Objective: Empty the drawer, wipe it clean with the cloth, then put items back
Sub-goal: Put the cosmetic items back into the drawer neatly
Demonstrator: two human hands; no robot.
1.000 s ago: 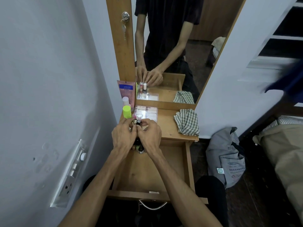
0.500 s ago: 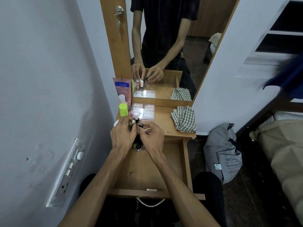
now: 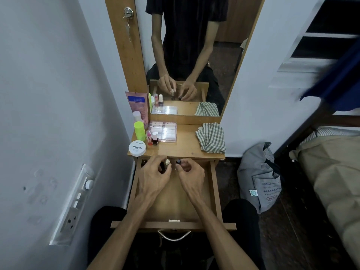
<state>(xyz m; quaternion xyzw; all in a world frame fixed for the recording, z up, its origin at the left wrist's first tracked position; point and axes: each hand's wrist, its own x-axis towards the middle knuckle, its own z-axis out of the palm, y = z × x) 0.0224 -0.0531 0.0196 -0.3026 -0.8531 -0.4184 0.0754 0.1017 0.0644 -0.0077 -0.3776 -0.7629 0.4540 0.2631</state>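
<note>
Open wooden drawer (image 3: 212,184), frame centre, nearly empty. Left hand (image 3: 153,176) pinches gold-capped small bottle (image 3: 167,162); right hand (image 3: 190,176) pinches dark-capped small bottle (image 3: 178,162) at drawer's back. Checked green-white cloth (image 3: 211,137) untouched on wooden shelf (image 3: 185,147), right of centre. Wiping, refilling remain.

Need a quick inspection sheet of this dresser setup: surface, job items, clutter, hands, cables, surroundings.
Surface: wooden shelf below a mirror; drawer pulled open.
Job's things: checked cloth lies on the shelf, right side; small bottles at the drawer's back edge.
Clutter: white jar, green tube, pink tube, clear box.
Hands: left hand pinches a gold-capped bottle; right hand pinches a dark-capped bottle.
Cables: nothing seen.
Surroundings: switch panel on left wall, grey bag on floor.
</note>
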